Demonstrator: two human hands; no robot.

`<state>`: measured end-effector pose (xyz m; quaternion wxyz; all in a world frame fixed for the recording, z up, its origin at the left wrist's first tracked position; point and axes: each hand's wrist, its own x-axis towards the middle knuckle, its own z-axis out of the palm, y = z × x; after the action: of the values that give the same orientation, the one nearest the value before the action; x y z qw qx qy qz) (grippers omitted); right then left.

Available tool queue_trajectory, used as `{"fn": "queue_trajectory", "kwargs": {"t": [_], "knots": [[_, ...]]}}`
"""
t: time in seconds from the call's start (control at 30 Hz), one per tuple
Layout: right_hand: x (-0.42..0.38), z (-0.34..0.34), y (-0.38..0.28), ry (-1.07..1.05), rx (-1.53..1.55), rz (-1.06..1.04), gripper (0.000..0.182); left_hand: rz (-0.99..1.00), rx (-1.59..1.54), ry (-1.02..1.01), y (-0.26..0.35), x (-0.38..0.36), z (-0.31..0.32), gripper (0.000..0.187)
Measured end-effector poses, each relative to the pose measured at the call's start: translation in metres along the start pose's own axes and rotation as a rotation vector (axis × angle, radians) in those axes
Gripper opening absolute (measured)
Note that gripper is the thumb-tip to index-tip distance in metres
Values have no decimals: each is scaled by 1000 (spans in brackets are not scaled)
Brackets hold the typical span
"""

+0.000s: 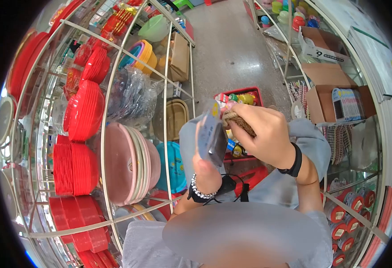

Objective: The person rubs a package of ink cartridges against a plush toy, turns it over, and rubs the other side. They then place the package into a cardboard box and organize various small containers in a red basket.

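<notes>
My left hand, with a beaded bracelet at the wrist, is closed round a flat blue-and-white package, blurred by motion and held upright. A dark rectangular thing shows just beside it. To the right, my right hand, wearing a black wristband, pinches a brown woven item close to the package's upper edge. Below both hands a red basket holds small colourful packets and bottles, partly hidden by my fingers.
Shelves on the left carry stacked red containers, pink basins and a turquoise basin. On the right shelf stands an open cardboard box with blue-and-white packages, above red round items. Grey floor lies between the shelves.
</notes>
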<state>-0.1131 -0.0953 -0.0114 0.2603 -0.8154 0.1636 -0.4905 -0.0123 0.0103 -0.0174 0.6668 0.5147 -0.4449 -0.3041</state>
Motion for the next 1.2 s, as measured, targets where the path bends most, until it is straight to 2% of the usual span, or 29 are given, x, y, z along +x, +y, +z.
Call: {"fn": "queue_trajectory", "kwargs": {"t": [0.03, 0.13, 0.2, 0.27, 0.4, 0.7, 0.77, 0.83, 0.97, 1.03, 1.2], "knots": [[1, 0, 1, 40, -28, -33, 24, 79, 61, -59, -3, 3, -4, 86], [2, 3, 8, 157, -114, -81, 27, 98, 213, -155, -4, -1, -8, 78], [1, 1, 5, 170, -133, -117, 29, 92, 154, -158, -2, 0, -4, 73], [0, -5, -6, 30, -155, -89, 30, 122, 259, -161, 0, 1, -5, 71], [-6, -1, -11, 9, -58, -129, 28, 74, 193, -158, 1, 0, -4, 66], [-12, -7, -25, -73, -51, -198, 27, 56, 139, -196, 1, -3, -3, 68], [-9, -4, -20, 35, -35, -192, 28, 73, 164, -174, 2, -7, -4, 69], [-6, -4, -11, 15, -39, -150, 28, 181, 259, -178, 9, -3, -5, 73], [-4, -4, -11, 14, -67, -130, 26, 149, 261, -175, 14, -2, -6, 73], [-4, -4, -12, 24, -73, -136, 26, 195, 288, -215, 14, 3, -7, 73], [-12, -6, -25, 5, -40, -196, 26, 101, 199, -215, 7, 1, -4, 73]]}}
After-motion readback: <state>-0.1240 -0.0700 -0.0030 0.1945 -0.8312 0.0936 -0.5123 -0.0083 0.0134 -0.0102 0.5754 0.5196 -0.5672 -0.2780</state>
